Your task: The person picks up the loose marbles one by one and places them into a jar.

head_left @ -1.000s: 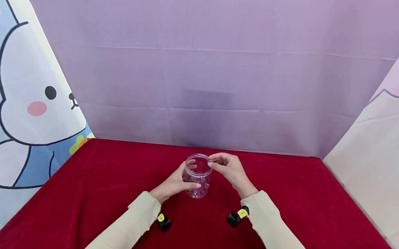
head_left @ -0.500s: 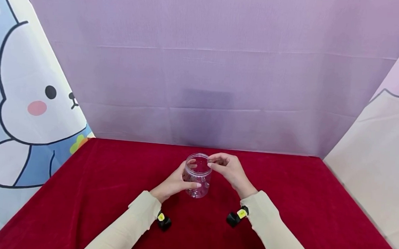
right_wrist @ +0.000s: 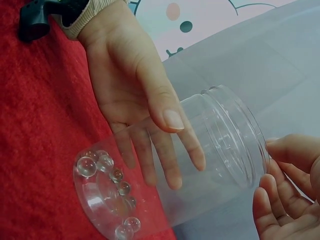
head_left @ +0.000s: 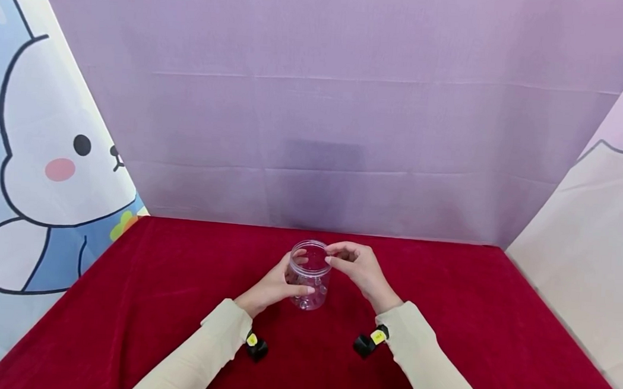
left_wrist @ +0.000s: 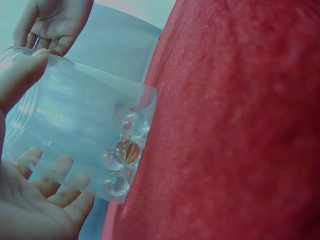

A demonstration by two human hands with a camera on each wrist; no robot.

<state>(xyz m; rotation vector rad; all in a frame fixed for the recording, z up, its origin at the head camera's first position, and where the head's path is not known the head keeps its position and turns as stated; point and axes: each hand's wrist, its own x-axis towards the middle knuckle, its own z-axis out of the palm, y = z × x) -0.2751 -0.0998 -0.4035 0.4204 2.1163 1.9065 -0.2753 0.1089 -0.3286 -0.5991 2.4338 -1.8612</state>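
Observation:
A clear plastic jar (head_left: pixel 309 277) with a threaded rim stands on the red cloth, its mouth uncovered. My left hand (head_left: pixel 274 284) grips its side, thumb in front and fingers behind. Several glass marbles (right_wrist: pixel 105 163) lie on the jar's bottom, mostly clear; one marble (left_wrist: pixel 127 152) has an orange swirl. At the right edge of the rim is my right hand (head_left: pixel 359 266), thumb and bent fingers close to the mouth. In the right wrist view its thumb (right_wrist: pixel 295 148) is at the rim. Whether these fingertips pinch anything cannot be made out.
Red cloth (head_left: pixel 179 258) covers the table. Behind it hangs a plain lilac curtain (head_left: pixel 316 111), with a cartoon-printed sheet (head_left: pixel 53 131) at the left and a pale sheet (head_left: pixel 604 224) at the right. Each wrist carries a small black camera.
My right hand has shifted slightly downward at the rim, its thumb and forefinger now a little farther apart. The left hand and jar have hardly moved.

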